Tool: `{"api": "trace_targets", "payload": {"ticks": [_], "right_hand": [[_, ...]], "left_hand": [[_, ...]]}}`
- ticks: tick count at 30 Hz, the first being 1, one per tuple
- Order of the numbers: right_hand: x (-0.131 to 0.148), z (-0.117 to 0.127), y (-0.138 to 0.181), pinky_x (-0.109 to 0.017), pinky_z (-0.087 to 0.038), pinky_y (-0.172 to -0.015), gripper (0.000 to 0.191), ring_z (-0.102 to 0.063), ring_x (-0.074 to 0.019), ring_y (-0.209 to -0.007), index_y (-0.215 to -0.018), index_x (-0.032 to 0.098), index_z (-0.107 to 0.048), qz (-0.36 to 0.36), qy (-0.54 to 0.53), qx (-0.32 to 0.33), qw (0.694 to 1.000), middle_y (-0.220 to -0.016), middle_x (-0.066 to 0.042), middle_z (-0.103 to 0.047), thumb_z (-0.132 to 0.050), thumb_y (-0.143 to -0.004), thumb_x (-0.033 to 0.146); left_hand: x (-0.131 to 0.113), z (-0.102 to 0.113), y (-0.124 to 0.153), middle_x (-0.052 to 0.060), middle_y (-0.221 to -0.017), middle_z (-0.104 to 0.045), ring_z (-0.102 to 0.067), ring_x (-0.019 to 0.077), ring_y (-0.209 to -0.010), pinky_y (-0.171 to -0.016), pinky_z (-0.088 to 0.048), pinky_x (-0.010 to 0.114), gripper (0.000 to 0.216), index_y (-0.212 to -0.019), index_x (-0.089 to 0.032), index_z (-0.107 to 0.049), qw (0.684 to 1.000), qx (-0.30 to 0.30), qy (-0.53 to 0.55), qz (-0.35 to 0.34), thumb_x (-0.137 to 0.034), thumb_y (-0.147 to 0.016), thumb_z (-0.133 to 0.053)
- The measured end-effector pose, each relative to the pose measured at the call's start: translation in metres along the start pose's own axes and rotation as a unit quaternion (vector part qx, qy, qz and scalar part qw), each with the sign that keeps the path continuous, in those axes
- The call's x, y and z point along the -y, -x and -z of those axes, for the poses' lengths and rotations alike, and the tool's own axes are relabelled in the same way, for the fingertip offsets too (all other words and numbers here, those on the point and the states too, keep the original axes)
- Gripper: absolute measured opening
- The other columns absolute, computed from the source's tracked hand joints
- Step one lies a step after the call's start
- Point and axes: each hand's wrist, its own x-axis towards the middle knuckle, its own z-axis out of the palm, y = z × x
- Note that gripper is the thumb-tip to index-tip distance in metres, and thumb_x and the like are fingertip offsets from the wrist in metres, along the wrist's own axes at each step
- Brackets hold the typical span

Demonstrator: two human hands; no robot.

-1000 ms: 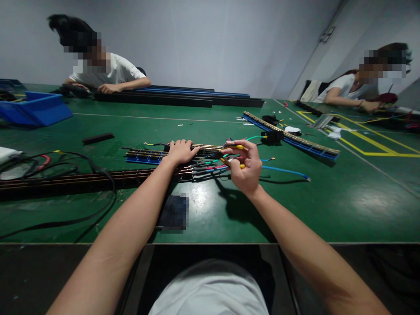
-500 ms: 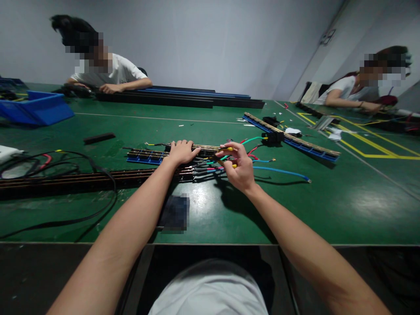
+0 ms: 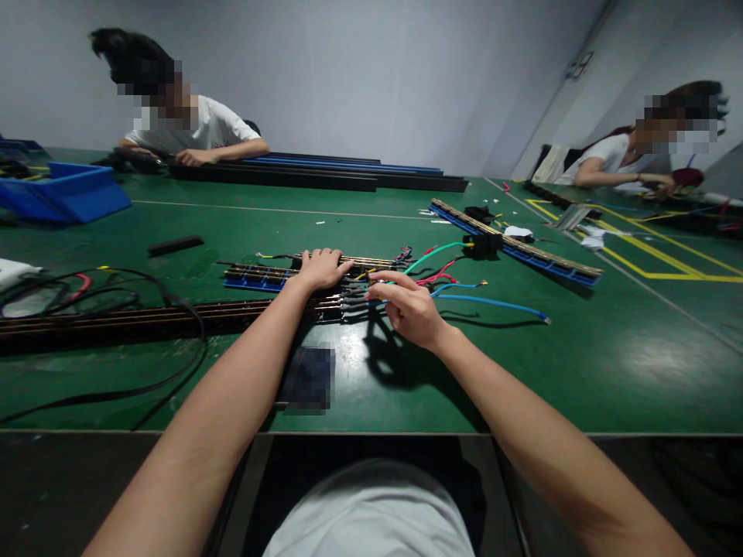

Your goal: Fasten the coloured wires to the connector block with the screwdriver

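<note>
My left hand (image 3: 321,268) lies over a black rail with copper-coloured strips (image 3: 371,263), its fingers bent across the far side and its thumb pointing right. Just to the right, my right hand (image 3: 411,305) is closed in a pinch among the wire ends. It grips a small yellow-handled tool, mostly hidden by the fingers. Green, red and blue wires (image 3: 493,301) fan out to the right from beneath this hand. A blue-based rail (image 3: 255,277) sticks out left of my left hand. Nearer to me runs a long dark rail with copper strips (image 3: 174,317).
A blue bin (image 3: 63,193) stands at the left. Black cable (image 3: 200,356) loops over the near left. Another blue-based rail (image 3: 551,261) lies slanted at the right. Long black profiles (image 3: 325,176) lie at the back, by a co-worker (image 3: 214,124). A second person (image 3: 609,158) sits at far right.
My right hand has moved slightly left and nearer to me, turning so the yellow handles are no longer plainly seen. My left hand stays in place.
</note>
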Motion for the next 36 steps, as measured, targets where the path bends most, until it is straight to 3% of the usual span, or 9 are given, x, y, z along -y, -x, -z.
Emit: {"api": "trace_targets", "payload": {"ticks": [2,6,11,15,21,26,29,32,36], "right_hand": [[0.001,0.001,0.0,-0.034,-0.063,-0.088,0.045,-0.071,-0.0198,-0.113,-0.12,0.023,-0.057,-0.063,-0.034,-0.034,0.997,-0.104,-0.007,-0.075,-0.046,-0.082,0.001],[0.001,0.01,-0.002,-0.023,-0.06,-0.061,0.051,-0.076,-0.0182,-0.094,-0.127,0.023,-0.048,-0.18,-0.066,-0.157,0.969,-0.107,-0.006,-0.073,-0.051,-0.079,0.007],[-0.011,0.03,-0.006,-0.02,-0.054,-0.054,0.053,-0.075,-0.0182,-0.093,-0.123,0.024,-0.05,-0.215,-0.004,-0.241,0.946,-0.11,-0.006,-0.071,-0.052,-0.073,0.008],[-0.024,0.038,-0.005,-0.021,-0.048,-0.049,0.052,-0.075,-0.0181,-0.087,-0.118,0.022,-0.052,-0.247,0.045,-0.222,0.942,-0.105,-0.005,-0.072,-0.05,-0.069,0.007],[-0.04,0.036,0.004,-0.026,-0.055,-0.062,0.052,-0.073,-0.0186,-0.086,-0.116,0.022,-0.055,-0.272,0.061,-0.133,0.951,-0.094,-0.003,-0.074,-0.048,-0.068,0.004],[-0.044,0.037,0.009,-0.03,-0.059,-0.071,0.054,-0.072,-0.0193,-0.092,-0.112,0.025,-0.062,-0.192,0.061,0.016,0.979,-0.105,-0.004,-0.07,-0.048,-0.066,-0.001],[-0.041,0.035,0.008,-0.035,-0.06,-0.082,0.058,-0.07,-0.0221,-0.102,-0.111,0.027,-0.065,-0.145,0.089,0.094,0.981,-0.111,-0.005,-0.069,-0.049,-0.064,-0.003],[-0.038,0.033,0.007,-0.039,-0.059,-0.089,0.056,-0.068,-0.0239,-0.107,-0.112,0.026,-0.063,-0.142,0.083,0.074,0.984,-0.108,-0.005,-0.07,-0.049,-0.065,-0.002],[-0.036,0.028,0.008,-0.035,-0.06,-0.079,0.054,-0.071,-0.0214,-0.095,-0.117,0.024,-0.056,-0.218,0.048,-0.039,0.974,-0.099,-0.004,-0.072,-0.049,-0.068,0.001]], "left_hand": [[0.002,0.0,-0.002,0.016,-0.142,-0.058,-0.049,0.0355,-0.132,-0.112,-0.029,0.055,0.057,-0.134,-0.021,-0.059,1.0,0.002,0.004,-0.003,-0.059,-0.101,-0.031],[0.003,0.001,-0.003,0.014,-0.14,-0.059,-0.051,0.0349,-0.13,-0.111,-0.031,0.054,0.055,-0.133,-0.022,-0.059,1.0,0.008,0.004,-0.008,-0.058,-0.1,-0.034],[0.001,0.004,-0.001,0.014,-0.141,-0.058,-0.049,0.0342,-0.132,-0.112,-0.031,0.053,0.053,-0.135,-0.022,-0.058,1.0,0.016,0.003,-0.005,-0.055,-0.101,-0.035],[-0.001,0.006,0.0,0.013,-0.143,-0.058,-0.048,0.034,-0.133,-0.112,-0.029,0.056,0.051,-0.137,-0.023,-0.058,1.0,0.019,0.016,-0.004,-0.053,-0.1,-0.037],[0.004,0.001,-0.005,0.011,-0.145,-0.057,-0.047,0.0344,-0.134,-0.113,-0.026,0.061,0.051,-0.143,-0.03,-0.053,0.999,0.012,0.034,-0.023,-0.054,-0.1,-0.038],[0.006,-0.002,-0.007,0.011,-0.138,-0.061,-0.051,0.0345,-0.129,-0.111,-0.027,0.062,0.049,-0.133,-0.03,-0.06,0.999,0.003,0.039,-0.028,-0.058,-0.099,-0.038],[0.003,-0.001,-0.005,0.012,-0.139,-0.06,-0.05,0.035,-0.129,-0.111,-0.027,0.063,0.052,-0.133,-0.029,-0.06,0.999,0.004,0.036,-0.021,-0.061,-0.1,-0.035],[0.001,0.0,-0.002,0.013,-0.139,-0.059,-0.049,0.0354,-0.131,-0.113,-0.025,0.064,0.053,-0.133,-0.027,-0.058,0.999,0.004,0.033,-0.014,-0.061,-0.1,-0.034],[-0.001,-0.001,0.0,0.013,-0.139,-0.059,-0.048,0.0355,-0.132,-0.113,-0.023,0.064,0.053,-0.133,-0.027,-0.058,1.0,0.001,0.031,-0.004,-0.061,-0.1,-0.034]]}}
